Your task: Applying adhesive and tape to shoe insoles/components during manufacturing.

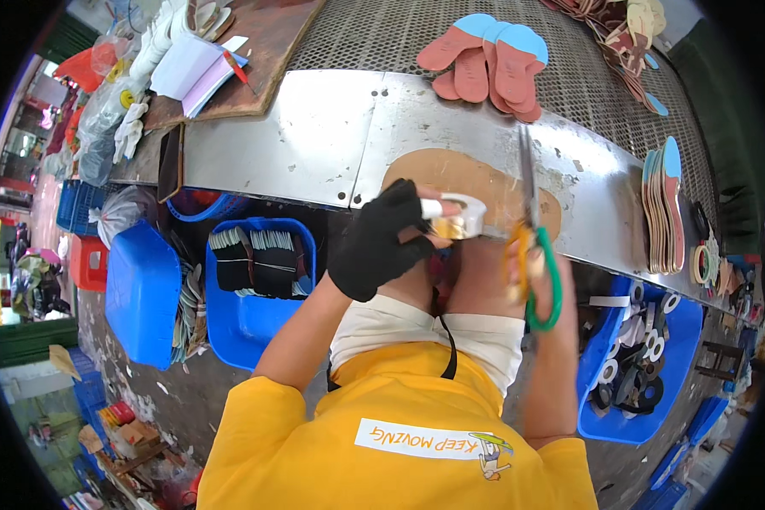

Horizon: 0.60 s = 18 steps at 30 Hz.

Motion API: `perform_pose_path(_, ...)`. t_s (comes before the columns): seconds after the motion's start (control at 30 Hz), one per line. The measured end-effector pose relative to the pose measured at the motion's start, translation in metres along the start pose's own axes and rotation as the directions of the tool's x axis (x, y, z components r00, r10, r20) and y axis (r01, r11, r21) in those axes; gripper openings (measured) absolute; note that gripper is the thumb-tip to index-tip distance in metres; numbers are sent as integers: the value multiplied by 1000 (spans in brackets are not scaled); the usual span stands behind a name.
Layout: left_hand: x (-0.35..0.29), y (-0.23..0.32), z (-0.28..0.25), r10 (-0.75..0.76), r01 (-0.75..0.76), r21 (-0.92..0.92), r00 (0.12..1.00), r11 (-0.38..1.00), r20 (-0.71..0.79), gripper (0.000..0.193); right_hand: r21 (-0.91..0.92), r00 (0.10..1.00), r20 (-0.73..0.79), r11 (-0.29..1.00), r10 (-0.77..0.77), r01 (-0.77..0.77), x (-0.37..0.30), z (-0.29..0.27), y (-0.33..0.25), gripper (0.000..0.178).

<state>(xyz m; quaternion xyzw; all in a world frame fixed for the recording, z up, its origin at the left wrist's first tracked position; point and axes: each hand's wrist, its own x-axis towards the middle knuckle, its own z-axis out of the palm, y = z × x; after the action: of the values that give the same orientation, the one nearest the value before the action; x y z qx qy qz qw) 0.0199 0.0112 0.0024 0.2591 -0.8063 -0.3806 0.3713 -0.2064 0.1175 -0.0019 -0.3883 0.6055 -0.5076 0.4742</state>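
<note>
Scissors [530, 200] near white roll [476, 211], insoles [512, 72] beyond, bins [251, 327] below

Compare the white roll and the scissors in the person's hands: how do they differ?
Shape: the white roll is round, while the scissors are long and narrow.
Colour: the white roll is mainly white; the scissors have grey blades and green and yellow-orange handles.
Holding: the gloved left hand has the white roll, the right hand the scissors.
Shared: both are near the metal bench's edge.
</note>
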Motion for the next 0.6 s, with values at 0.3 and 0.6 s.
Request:
perform_pose_path(0.3,20,16,3,287,-234,351,952,907,-106,49,-849,740,-34,410,-672,334,37,-47,-27,22)
perform_pose_path(0.6,21,21,17,391,-304,565,920,767,-36,48,-569,889,-117,764,-443,305,20,30,-51,11)
